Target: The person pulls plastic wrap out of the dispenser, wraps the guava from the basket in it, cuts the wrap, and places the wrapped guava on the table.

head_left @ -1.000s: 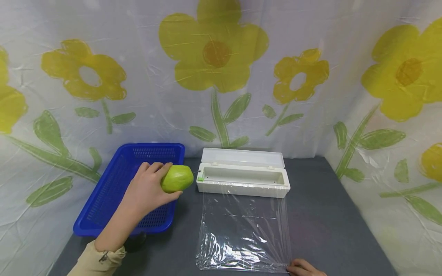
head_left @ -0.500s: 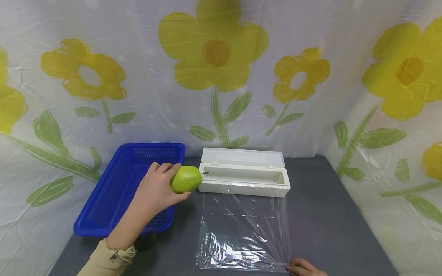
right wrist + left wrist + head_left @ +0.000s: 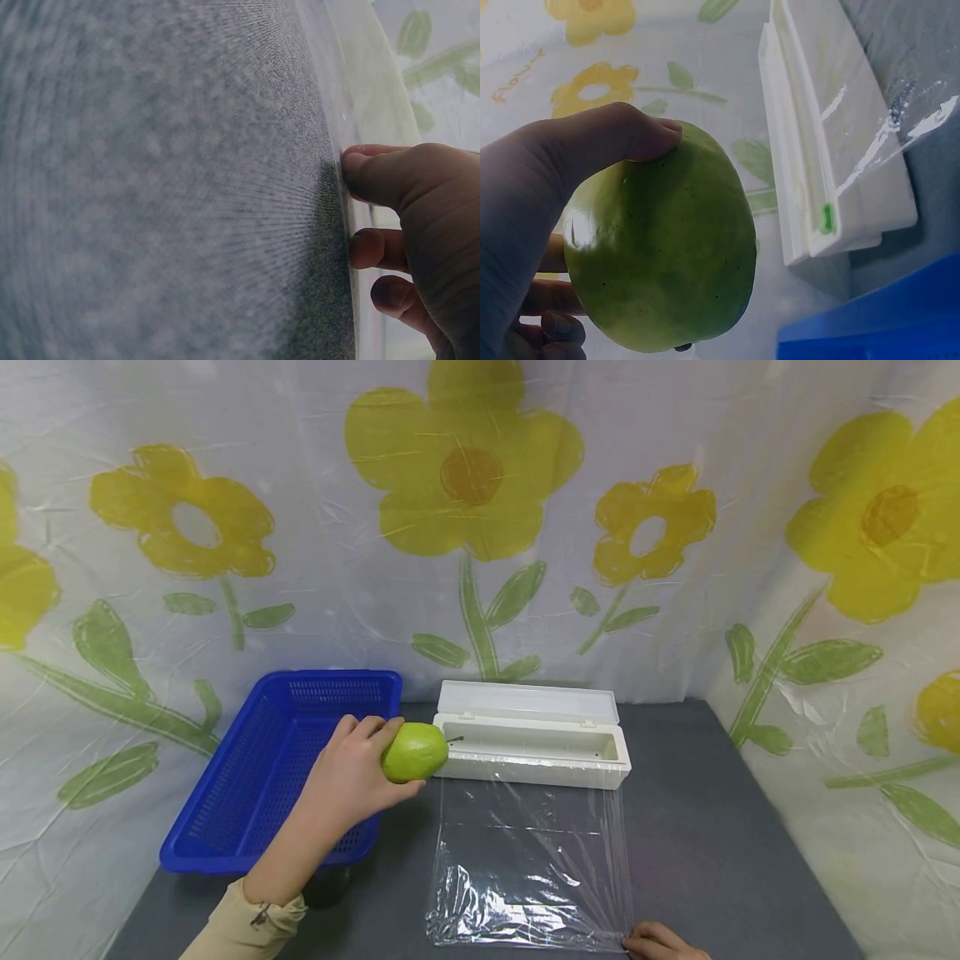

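Note:
My left hand (image 3: 358,770) grips a green guava (image 3: 414,752) between thumb and fingers, above the table between the basket and the dispenser. In the left wrist view, the thumb lies on the guava (image 3: 660,247) and part of the fingers is hidden behind it. A sheet of clear cling film (image 3: 525,860) stretches toward me from a white cling film dispenser (image 3: 532,772) whose lid stands open. At the near right corner of the film, my right hand (image 3: 663,942) pinches the edge. The right wrist view shows that hand (image 3: 427,210) at the film's edge.
A blue plastic basket (image 3: 217,827) stands left of the dispenser, partly behind my left arm. The dark grey table (image 3: 712,827) runs back to a flower-printed plastic curtain (image 3: 337,602). A small green cutter slider (image 3: 827,218) sits at the dispenser's end.
My left hand has carried the guava to the right, from beside the basket to the dispenser's left end. The right hand and the cling film have stayed in place.

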Motion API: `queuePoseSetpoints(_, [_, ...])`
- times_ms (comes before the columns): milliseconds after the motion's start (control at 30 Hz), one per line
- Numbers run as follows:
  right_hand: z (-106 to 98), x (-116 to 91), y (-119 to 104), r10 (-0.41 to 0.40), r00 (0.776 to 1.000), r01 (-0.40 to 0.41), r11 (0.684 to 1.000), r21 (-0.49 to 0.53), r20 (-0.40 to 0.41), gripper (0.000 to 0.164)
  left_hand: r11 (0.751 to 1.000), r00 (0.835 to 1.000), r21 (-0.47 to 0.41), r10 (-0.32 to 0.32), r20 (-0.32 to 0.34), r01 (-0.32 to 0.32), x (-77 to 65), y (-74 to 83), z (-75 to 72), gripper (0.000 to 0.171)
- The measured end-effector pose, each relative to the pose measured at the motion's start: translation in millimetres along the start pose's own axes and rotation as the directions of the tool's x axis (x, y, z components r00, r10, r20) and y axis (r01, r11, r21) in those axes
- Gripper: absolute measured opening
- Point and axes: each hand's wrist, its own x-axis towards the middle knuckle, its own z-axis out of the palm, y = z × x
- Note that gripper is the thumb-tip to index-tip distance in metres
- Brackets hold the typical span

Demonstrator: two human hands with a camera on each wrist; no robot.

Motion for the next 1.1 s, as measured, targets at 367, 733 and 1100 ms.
queuePoseSetpoints(367, [-1, 2, 0, 0.006, 1.000, -0.006, 1.000, -0.016, -0.009, 0.047, 1.000, 1.000, -0.016, -0.024, 0.017, 0.024, 1.7, 8.1, 2.5, 0.084])
queuePoseSetpoints(733, [0, 4, 1, -0.034, 0.999, 0.035, 0.999, 0.011, -0.037, 0.046, 0.999, 1.000, -0.036, -0.010, 0.021, 0.011, 2.5, 19.0, 9.6, 0.083])
queuePoseSetpoints(1100, [3, 2, 4, -0.029, 0.999, 0.030, 0.999, 0.022, -0.041, 0.046, 0.999, 0.999, -0.030, 0.045, 0.014, -0.045, 1.8, 28.6, 20.6, 0.084])
